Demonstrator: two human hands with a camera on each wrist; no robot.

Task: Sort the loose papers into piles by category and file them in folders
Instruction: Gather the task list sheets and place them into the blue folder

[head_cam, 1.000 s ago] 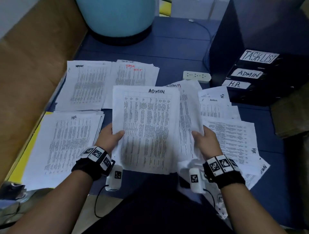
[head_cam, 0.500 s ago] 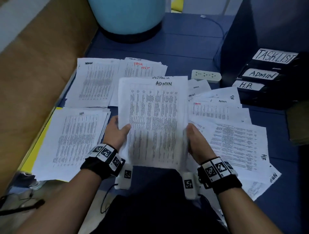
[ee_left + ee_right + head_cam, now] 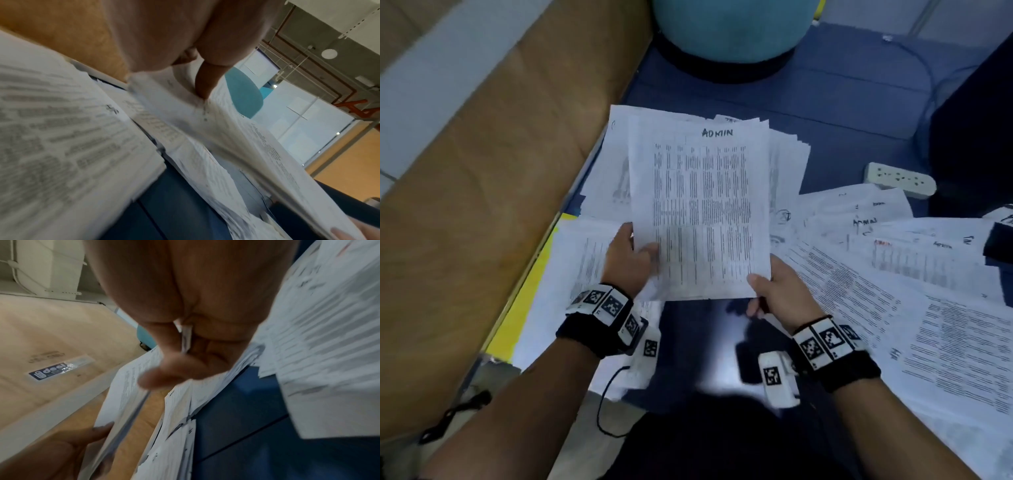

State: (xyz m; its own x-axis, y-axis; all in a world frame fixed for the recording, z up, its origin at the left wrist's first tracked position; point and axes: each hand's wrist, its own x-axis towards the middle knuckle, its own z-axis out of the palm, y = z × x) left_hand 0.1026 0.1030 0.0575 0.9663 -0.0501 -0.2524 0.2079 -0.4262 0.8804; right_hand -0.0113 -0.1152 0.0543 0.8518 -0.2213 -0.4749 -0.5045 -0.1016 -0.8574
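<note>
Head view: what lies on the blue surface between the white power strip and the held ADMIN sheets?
Loose papers, fanned and overlapping, below the power strip and right of the ADMIN sheets; the head view shows it.

The head camera looks down from above at both hands and a blue floor (image 3: 842,113) full of papers. The left wrist camera sits low, very close under the left hand (image 3: 185,32), facing far and up to the ceiling. The right wrist camera sits close under the right hand (image 3: 185,305), facing left. All three see the held ADMIN sheets (image 3: 702,212).
</note>
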